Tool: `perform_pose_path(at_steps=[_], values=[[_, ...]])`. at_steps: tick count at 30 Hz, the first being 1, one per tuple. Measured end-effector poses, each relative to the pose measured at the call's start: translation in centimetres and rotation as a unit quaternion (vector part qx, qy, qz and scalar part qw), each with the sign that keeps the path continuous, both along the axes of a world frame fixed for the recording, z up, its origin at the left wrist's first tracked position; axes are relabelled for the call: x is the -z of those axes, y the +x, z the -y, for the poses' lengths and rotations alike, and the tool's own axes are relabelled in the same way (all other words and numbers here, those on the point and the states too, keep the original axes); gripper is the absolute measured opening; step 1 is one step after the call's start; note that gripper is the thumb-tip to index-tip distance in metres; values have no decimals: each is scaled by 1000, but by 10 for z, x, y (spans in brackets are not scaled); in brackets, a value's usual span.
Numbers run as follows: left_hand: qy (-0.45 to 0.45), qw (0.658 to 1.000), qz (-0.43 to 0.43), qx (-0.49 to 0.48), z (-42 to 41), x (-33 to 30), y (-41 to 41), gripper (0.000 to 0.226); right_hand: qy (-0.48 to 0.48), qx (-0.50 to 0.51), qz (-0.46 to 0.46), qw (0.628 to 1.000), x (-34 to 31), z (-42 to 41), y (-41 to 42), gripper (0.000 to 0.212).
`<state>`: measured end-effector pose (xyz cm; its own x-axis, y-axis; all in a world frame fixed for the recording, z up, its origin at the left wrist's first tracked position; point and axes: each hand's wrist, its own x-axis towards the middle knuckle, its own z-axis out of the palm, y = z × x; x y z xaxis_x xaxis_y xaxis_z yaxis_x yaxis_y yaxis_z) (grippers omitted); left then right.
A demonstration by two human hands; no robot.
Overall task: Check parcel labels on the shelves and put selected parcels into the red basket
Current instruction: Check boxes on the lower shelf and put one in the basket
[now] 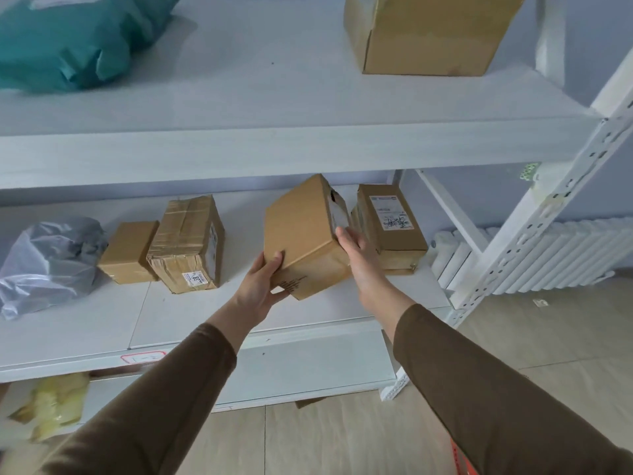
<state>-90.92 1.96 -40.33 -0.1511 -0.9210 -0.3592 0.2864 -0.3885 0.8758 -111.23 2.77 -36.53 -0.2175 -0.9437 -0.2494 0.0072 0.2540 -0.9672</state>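
Note:
A brown cardboard parcel (301, 228) is tilted up above the middle shelf (102, 323), one corner low. My left hand (263, 282) grips its near lower corner, thumb on top. My right hand (356, 248) holds its right side, where a white label (337, 210) shows partly. Only a sliver of the red basket (457, 457) appears at the bottom edge, under my right sleeve.
On the middle shelf: a labelled brown box (390, 224) to the right, a taped box (188, 245), a small plain box (130, 252) and a grey plastic bag (51, 262) to the left. Upper shelf holds a teal bag (68, 39) and a large box (428, 32). A white radiator (548, 255) stands right.

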Motion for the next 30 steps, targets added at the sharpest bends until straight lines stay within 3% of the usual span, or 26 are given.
perform_pose_path(at_steps=[5, 10, 15, 20, 26, 30], values=[[17, 995, 96, 20, 36, 6, -16, 66, -54, 34, -115, 991, 8, 32, 17, 62], [17, 985, 149, 80, 60, 11, -19, 87, -37, 19, -227, 973, 6, 53, 34, 64], [-36, 989, 101, 106, 65, 0, -15, 69, -30, -38, -316, 947, 2, 66, 51, 62], [-32, 992, 67, 104, 60, -5, -11, 91, -41, -83, -356, 930, 2, 71, 61, 58], [-11, 995, 62, 73, 49, -10, -9, 84, -48, -102, -391, 914, 3, 58, 60, 66], [-31, 995, 82, 45, 29, -17, 7, 89, -105, -81, -417, 899, -1, 41, 61, 64]])
